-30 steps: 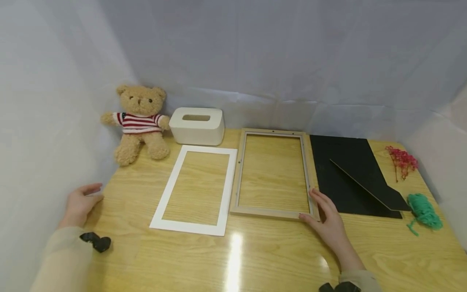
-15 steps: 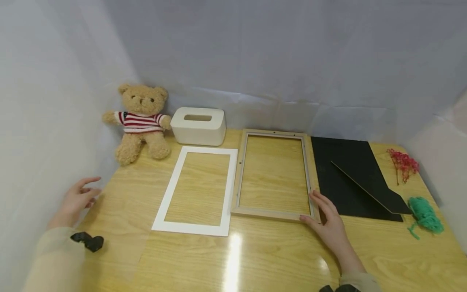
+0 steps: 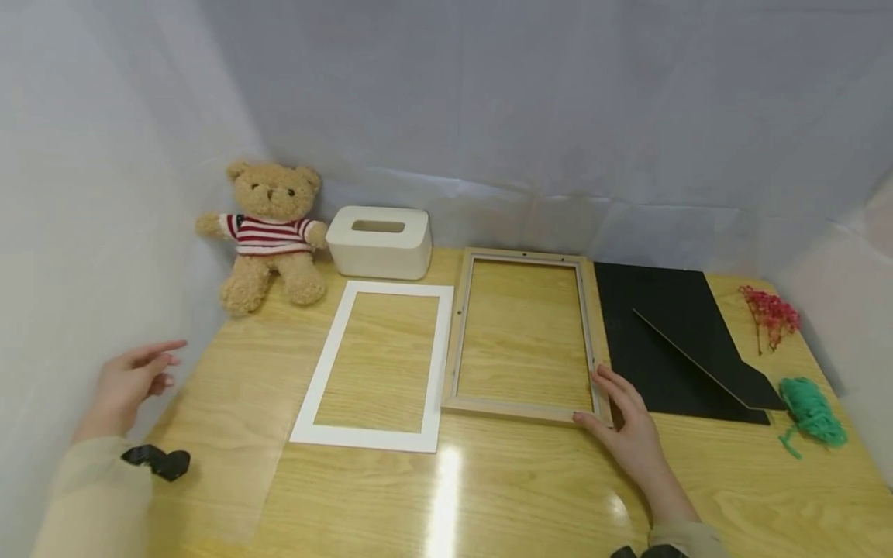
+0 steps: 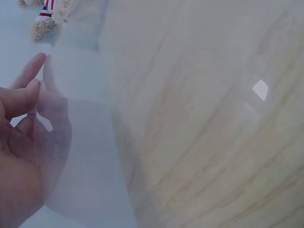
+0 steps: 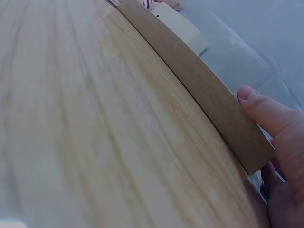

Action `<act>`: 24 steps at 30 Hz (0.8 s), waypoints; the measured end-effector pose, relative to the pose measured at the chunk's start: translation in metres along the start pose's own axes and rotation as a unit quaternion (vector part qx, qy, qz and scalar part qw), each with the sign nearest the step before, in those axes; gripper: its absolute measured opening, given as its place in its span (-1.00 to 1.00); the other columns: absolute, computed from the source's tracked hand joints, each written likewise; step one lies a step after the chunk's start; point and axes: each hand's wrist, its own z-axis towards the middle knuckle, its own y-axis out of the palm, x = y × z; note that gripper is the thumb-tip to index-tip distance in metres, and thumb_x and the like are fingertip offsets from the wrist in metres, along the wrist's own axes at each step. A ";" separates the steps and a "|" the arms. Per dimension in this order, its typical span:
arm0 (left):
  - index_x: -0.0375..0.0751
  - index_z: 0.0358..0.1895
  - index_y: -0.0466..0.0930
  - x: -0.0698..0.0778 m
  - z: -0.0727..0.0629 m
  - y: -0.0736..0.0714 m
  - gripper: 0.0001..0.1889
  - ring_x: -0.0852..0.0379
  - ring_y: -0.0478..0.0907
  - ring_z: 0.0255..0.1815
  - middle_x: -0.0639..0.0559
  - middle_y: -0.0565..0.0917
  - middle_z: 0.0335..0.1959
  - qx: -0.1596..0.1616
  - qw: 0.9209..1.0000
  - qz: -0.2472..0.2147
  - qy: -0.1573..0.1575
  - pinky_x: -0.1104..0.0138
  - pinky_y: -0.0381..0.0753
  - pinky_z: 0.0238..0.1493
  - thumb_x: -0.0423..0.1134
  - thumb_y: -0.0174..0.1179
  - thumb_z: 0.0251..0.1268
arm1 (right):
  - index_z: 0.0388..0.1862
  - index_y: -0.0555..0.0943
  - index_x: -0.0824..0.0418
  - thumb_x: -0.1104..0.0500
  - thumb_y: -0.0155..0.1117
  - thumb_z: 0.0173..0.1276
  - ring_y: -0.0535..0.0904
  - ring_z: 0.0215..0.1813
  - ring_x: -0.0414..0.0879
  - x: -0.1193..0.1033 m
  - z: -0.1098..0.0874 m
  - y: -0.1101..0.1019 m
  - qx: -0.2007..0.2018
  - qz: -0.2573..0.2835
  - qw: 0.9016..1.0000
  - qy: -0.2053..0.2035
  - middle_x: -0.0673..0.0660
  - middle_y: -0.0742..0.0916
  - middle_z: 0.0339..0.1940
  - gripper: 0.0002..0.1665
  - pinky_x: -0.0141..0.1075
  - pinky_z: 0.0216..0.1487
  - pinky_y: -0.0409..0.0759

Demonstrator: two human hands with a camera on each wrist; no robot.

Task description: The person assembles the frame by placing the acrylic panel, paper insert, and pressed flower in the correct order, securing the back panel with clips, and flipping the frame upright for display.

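At the table's left side my left hand (image 3: 125, 384) holds the edge of a clear plastic sheet (image 3: 226, 434). In the left wrist view, thumb and fingertips pinch that sheet (image 4: 83, 156), which mirrors the hand. My right hand (image 3: 631, 426) grips the near right corner of a wooden picture frame (image 3: 516, 407), thumb at the near edge and fingers along the right side. The right wrist view has the thumb on the frame's side (image 5: 199, 95); the other fingers are partly hidden. Left of the frame lies a white mat border (image 3: 366, 438).
A black backing board (image 3: 649, 310) with its stand flap raised lies right of the frame. Pink dried flowers (image 3: 770, 310) and green yarn (image 3: 812, 411) are at the far right. A teddy bear (image 3: 272, 232) and a white tissue box (image 3: 380, 252) stand behind.
My left hand has moved left and slightly up, drawing the clear sheet with it, so its edge shows more over the table. The right hand stays on the picture frame's corner.
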 end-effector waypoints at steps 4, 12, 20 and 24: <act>0.16 -0.23 0.74 0.006 -0.001 0.002 -0.68 0.26 0.55 -0.59 0.20 0.67 -0.45 0.020 0.999 -0.024 0.009 0.48 0.54 -0.59 -0.36 0.03 0.42 | 0.32 0.44 0.21 0.26 0.49 0.09 0.19 0.37 0.19 0.001 0.000 0.000 0.000 -0.006 1.000 0.003 0.15 0.36 0.40 -0.23 -0.71 0.22 0.06; 0.16 -0.22 0.72 0.025 -0.002 0.022 -0.69 0.25 0.54 -0.60 0.22 0.65 -0.45 0.058 0.998 -0.030 0.006 0.48 0.55 -0.58 -0.36 0.02 0.42 | 0.32 0.43 0.23 0.29 0.49 0.08 0.19 0.38 0.20 -0.003 0.000 -0.001 -0.001 0.012 1.000 0.002 0.18 0.35 0.40 -0.22 -0.72 0.23 0.09; -0.05 -0.18 0.72 0.045 -0.004 0.054 -0.75 0.18 0.53 -0.63 0.09 0.65 -0.44 0.093 0.983 -0.154 0.028 0.46 0.55 -0.61 -0.40 0.05 0.38 | 0.32 0.42 0.26 0.26 0.49 0.10 0.18 0.38 0.21 -0.003 0.001 0.000 -0.006 0.013 1.000 0.010 0.19 0.34 0.41 -0.22 -0.73 0.22 0.09; -0.12 -0.18 0.72 0.057 -0.006 0.076 -0.78 0.16 0.52 -0.66 0.05 0.65 -0.44 0.118 0.975 -0.187 0.038 0.45 0.54 -0.65 -0.41 0.07 0.36 | 0.32 0.42 0.28 0.25 0.49 0.09 0.18 0.38 0.20 -0.001 0.001 0.000 -0.003 0.001 1.000 0.009 0.20 0.35 0.40 -0.21 -0.73 0.22 0.08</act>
